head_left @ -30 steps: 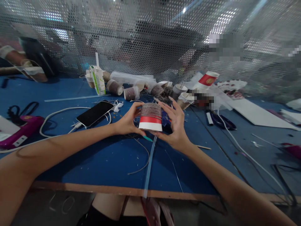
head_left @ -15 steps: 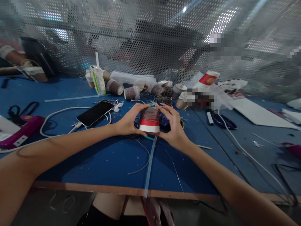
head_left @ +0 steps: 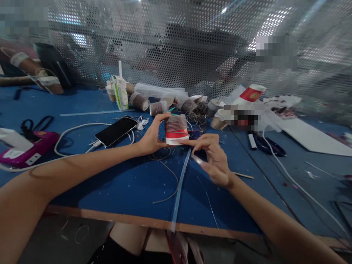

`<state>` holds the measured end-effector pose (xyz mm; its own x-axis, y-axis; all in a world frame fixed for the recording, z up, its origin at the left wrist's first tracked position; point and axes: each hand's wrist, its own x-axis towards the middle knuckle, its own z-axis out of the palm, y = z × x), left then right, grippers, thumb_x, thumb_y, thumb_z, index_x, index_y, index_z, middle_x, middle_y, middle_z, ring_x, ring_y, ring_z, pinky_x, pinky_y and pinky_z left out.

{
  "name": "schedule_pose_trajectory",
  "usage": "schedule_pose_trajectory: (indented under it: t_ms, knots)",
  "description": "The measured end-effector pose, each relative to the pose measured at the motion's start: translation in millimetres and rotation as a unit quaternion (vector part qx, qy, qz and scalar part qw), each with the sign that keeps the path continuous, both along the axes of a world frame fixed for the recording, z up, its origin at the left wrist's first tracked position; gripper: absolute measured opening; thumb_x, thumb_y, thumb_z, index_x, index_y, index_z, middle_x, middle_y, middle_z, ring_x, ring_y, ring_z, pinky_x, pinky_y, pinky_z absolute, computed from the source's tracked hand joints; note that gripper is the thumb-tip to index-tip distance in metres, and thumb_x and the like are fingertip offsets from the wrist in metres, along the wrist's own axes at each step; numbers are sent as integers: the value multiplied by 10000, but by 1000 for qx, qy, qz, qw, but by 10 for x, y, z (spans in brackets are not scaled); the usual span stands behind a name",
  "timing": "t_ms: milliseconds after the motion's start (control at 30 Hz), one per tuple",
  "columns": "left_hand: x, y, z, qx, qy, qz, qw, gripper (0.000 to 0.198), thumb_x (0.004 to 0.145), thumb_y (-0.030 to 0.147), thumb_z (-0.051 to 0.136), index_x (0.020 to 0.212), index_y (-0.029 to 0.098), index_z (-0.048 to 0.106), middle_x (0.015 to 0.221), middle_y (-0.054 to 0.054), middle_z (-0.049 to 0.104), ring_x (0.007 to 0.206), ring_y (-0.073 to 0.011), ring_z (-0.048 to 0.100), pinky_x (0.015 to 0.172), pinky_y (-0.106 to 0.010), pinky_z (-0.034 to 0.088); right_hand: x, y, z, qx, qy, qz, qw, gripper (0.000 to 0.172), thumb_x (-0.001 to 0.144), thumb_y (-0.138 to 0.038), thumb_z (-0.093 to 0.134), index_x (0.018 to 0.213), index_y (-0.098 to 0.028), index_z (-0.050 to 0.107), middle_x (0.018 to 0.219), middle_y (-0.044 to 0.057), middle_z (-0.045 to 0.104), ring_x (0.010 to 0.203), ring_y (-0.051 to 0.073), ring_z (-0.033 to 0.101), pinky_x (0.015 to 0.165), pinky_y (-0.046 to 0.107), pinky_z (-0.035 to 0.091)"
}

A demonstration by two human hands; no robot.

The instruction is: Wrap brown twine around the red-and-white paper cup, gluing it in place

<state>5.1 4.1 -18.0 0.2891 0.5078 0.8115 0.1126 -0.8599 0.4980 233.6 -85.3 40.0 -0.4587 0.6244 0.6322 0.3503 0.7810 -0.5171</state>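
Observation:
My left hand (head_left: 152, 138) grips an upturned paper cup (head_left: 176, 129) with a red band, its upper part wound with brown string, just above the blue table (head_left: 110, 183). Just below and to the right of the cup, my right hand (head_left: 213, 157) has its fingers curled, the index tip near the cup's white rim; whether it pinches a strand is unclear. A pale blue strip (head_left: 180, 187) runs from under the cup toward the table's front edge.
A phone (head_left: 117, 131) on a white cable lies left of the cup. A purple tool (head_left: 26, 152) sits far left. String-wrapped cups (head_left: 158, 107), a carton (head_left: 120, 92), scissors (head_left: 265, 145) and paper scraps crowd the back by a perforated screen (head_left: 176, 44).
My right hand has left the cup's side and dropped down to the right. The left hand now holds the cup alone, slightly raised and tilted.

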Motion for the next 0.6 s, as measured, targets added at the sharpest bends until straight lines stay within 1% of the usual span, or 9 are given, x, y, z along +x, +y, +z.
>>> schedule_pose_trajectory:
  t_ms: [67, 167, 233, 300, 367, 433, 467, 533, 600]
  knots:
    - [2, -20, 5, 3, 2, -31, 1000, 897, 706, 404, 846, 1393, 314, 277, 1414, -128, 415, 1420, -334, 422, 1192, -577, 374, -22, -7, 10, -12, 6, 3, 1000, 208, 852, -474, 569, 921, -278, 588, 1123, 57, 746, 1003, 296, 543, 876, 520, 441]
    - [6, -33, 14, 6, 7, -75, 997, 833, 759, 451, 797, 1386, 303, 269, 1411, -138, 410, 1411, -321, 444, 1180, -557, 402, -74, 7, 5, -39, 97, 8, 994, 233, 857, -493, 569, 894, -264, 580, 1031, 64, 731, 1013, 304, 625, 873, 507, 451]
    - [11, -29, 19, 11, 1, -88, 996, 817, 776, 493, 771, 1386, 306, 260, 1416, -135, 398, 1391, -307, 470, 1168, -542, 423, -108, 35, 10, -65, 174, 17, 982, 216, 852, -470, 577, 852, -254, 570, 917, 49, 700, 963, 301, 679, 854, 491, 471]
    - [15, -21, 19, 16, -9, -92, 996, 818, 774, 537, 756, 1381, 314, 256, 1418, -127, 389, 1382, -298, 480, 1166, -532, 429, -124, 83, 26, -71, 243, 9, 967, 196, 832, -436, 590, 779, -249, 561, 759, 23, 630, 852, 281, 703, 794, 453, 489]
    - [16, -16, 16, 12, -8, -90, 996, 830, 766, 572, 748, 1376, 318, 247, 1417, -124, 386, 1375, -294, 488, 1163, -525, 434, -108, 153, 43, -67, 298, -23, 952, 216, 812, -422, 585, 695, -243, 553, 637, 3, 531, 730, 256, 692, 679, 397, 471]
    - [13, -16, 15, 7, 3, -83, 996, 835, 765, 584, 743, 1372, 317, 236, 1410, -126, 392, 1365, -294, 496, 1153, -526, 443, -64, 236, 49, -78, 333, -65, 938, 267, 810, -443, 566, 638, -243, 529, 563, -7, 448, 648, 242, 668, 558, 350, 390]
    - [10, -18, 17, 6, 9, -80, 997, 840, 763, 578, 748, 1372, 315, 233, 1403, -128, 399, 1360, -295, 501, 1147, -528, 449, -38, 275, 45, -82, 344, -89, 931, 286, 813, -456, 559, 624, -245, 514, 544, -10, 423, 626, 239, 656, 524, 337, 345]
    - [3, -26, 27, 9, 15, -71, 997, 865, 744, 550, 779, 1374, 306, 240, 1384, -132, 418, 1343, -301, 511, 1135, -531, 460, 4, 330, 27, -62, 356, -134, 923, 302, 815, -475, 555, 620, -255, 489, 535, -12, 404, 601, 229, 626, 506, 332, 302]
    - [-3, -35, 44, 21, 17, -53, 998, 892, 713, 514, 819, 1375, 292, 264, 1358, -132, 440, 1314, -306, 522, 1119, -533, 471, 20, 331, 4, -11, 352, -150, 924, 279, 821, -468, 540, 644, -261, 480, 578, 1, 465, 614, 223, 603, 538, 350, 339]
